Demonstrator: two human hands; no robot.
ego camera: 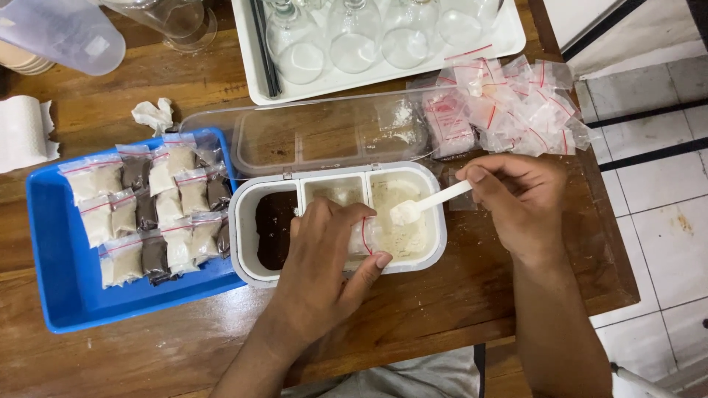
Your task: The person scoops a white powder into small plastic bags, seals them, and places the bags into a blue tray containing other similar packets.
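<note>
While the small clear bag (363, 237) hangs open over the right-hand compartment of the white container (243, 221), I can see my left hand (324, 258) pinching it at the mouth, fingers curled close around the thin plastic with its red zip strip. It looks feather-light, limp and slippery, so I judge the rim is the place to grip, keeping the mouth spread. My right hand (516, 195) is closed around the handle of a white plastic spoon (428, 203), its bowl heaped with pale powder right at the bag's opening; that powder looks fine and likely to spill at any tilt. The container has three compartments: dark brown powder on the left, pale in the middle and right, with its clear lid (324, 133) flipped back behind. To the left sits a blue tray (66, 287) of filled bags, and beyond the lid a heap of empty bags (516, 103) beside a white tray of glasses (509, 33).
</note>
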